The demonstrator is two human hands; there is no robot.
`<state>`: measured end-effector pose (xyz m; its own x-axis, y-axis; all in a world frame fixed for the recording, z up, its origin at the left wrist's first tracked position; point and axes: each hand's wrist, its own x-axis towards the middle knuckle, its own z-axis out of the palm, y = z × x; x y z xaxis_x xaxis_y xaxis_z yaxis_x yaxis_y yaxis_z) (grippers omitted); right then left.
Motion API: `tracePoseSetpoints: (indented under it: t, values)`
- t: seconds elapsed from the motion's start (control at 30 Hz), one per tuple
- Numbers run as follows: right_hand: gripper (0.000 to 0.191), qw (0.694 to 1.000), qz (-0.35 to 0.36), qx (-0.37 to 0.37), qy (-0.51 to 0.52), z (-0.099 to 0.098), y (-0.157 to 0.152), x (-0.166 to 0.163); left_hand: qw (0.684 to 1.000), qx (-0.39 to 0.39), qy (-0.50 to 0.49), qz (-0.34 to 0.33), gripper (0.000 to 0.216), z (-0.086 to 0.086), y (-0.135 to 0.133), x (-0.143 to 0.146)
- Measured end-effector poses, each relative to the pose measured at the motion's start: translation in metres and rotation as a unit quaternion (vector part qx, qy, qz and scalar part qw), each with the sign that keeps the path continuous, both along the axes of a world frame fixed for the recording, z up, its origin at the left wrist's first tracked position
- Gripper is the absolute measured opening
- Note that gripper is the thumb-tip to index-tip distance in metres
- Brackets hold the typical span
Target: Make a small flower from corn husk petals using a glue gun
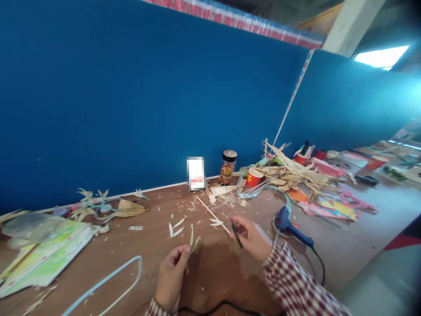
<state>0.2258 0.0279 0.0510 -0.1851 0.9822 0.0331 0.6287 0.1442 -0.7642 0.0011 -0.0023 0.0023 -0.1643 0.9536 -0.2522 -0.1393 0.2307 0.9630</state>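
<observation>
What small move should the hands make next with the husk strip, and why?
Probably bring the left hand with its husk strip toward the right hand, which pinches a dark thin tool beside the thin stick; strip and stick are apart.

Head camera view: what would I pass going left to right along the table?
Green printed sheets → light-blue wire loop → left hand pinching a pale strip → white packet → black-lidded jar → right hand holding a dark tool → blue glue gun.
</observation>
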Motion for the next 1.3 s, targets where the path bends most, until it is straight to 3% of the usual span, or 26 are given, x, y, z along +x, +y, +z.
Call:
tracePoseSetpoints:
  t: [0.1, 0.3, 0.57, 1.3]
  values:
    - [0.029, 0.996, 0.036, -0.026, 0.073, -0.010, -0.027, -0.033, 0.999, -0.008, -0.036, 0.035, 0.033, 0.001, 0.001, 0.001]
    - [0.029, 0.997, 0.025, -0.028, 0.064, -0.025, -0.046, -0.065, 0.996, 0.003, -0.066, 0.060, 0.030, 0.001, 0.003, 0.001]
    - [0.030, 0.998, 0.037, -0.060, -0.006, -0.029, -0.055, -0.074, 0.991, -0.014, -0.104, 0.085, 0.028, 0.002, 0.003, 0.000]
    - [0.029, 0.998, 0.051, -0.048, -0.004, -0.026, -0.055, -0.081, 0.992, -0.017, -0.091, 0.087, 0.029, 0.002, 0.002, 0.002]
